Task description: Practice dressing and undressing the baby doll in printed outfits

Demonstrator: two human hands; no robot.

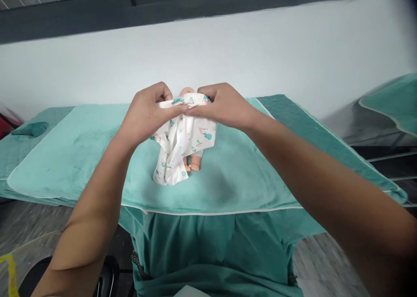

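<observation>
A small baby doll lies on a teal towel, mostly covered by a white garment printed with small teal figures. Only the doll's feet and the top of its head show. My left hand and my right hand meet above the doll. Both pinch the garment's gathered upper edge between thumb and fingers and hold it lifted. The cloth hangs down from my hands to the towel.
The towel has a white border and covers a table draped in darker teal cloth. A folded teal cloth lies at the far left. Another teal-covered surface stands at the right. A white wall rises behind.
</observation>
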